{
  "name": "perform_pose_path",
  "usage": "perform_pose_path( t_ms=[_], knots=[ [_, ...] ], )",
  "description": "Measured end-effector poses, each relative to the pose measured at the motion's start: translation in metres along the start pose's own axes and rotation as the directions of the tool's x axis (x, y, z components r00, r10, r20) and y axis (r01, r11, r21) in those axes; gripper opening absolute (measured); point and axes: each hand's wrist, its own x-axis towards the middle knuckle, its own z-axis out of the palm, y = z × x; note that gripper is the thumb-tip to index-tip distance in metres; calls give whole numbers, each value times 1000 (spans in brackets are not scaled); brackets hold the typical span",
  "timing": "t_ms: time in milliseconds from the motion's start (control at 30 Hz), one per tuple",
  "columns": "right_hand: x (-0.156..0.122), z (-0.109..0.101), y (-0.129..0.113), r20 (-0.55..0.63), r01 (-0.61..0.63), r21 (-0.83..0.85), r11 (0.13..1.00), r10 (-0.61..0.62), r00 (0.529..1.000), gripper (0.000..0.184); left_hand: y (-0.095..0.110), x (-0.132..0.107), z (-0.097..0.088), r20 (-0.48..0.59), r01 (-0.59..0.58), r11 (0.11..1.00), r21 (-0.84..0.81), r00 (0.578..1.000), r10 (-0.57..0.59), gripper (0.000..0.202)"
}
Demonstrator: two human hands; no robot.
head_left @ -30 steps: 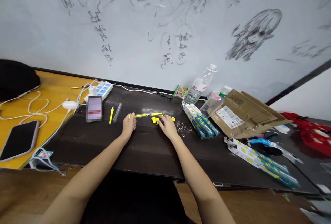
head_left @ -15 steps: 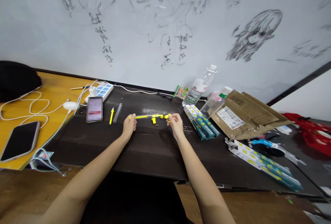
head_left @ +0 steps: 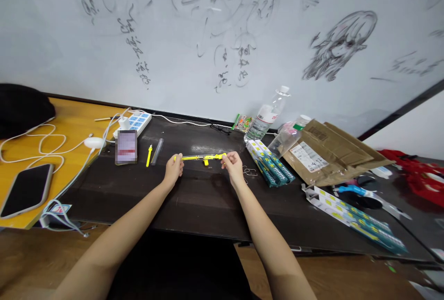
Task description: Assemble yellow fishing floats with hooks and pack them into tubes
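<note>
My left hand [head_left: 173, 169] pinches the left end of a slim yellow plastic rod [head_left: 190, 157], held level above the dark table. Part of the rod near its middle looks clear or pale. At its right end, my right hand [head_left: 233, 166] has its fingers closed on a small yellow plastic piece [head_left: 222, 156], which meets the rod; whether they are joined I cannot tell. A short yellow block [head_left: 206, 162] shows just below the rod. To the left lie a yellow stick [head_left: 149, 156] with a thin tip and a clear tube [head_left: 157, 151].
Green-and-white long boxes [head_left: 272, 163] and bent wire [head_left: 249, 171] lie to the right. Behind stand a water bottle [head_left: 265, 117] and a clear plastic cup [head_left: 286, 139], beside a brown parcel bag [head_left: 322, 152]. A phone-like screen [head_left: 126, 147] and power strip [head_left: 138, 122] are left.
My right hand has moved slightly left, bringing its yellow piece against the rod's right end, where a gap showed before. My left hand has hardly moved.
</note>
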Motion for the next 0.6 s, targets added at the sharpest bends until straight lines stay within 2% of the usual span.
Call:
perform_pose_path(
  t_ms=[233, 600],
  knots=[
    [-2, 2, -1, 31, 29, -21, 999, -28, 999, 33, 0, 0, 1, 11, 4, 1000, 7, 1000, -5, 35],
    [-6, 6, -1, 86, 5, 2, 1000, -5, 996, 36, -4, 1, 1, 57, 28, 999, 26, 998, -30, 33]
  ],
)
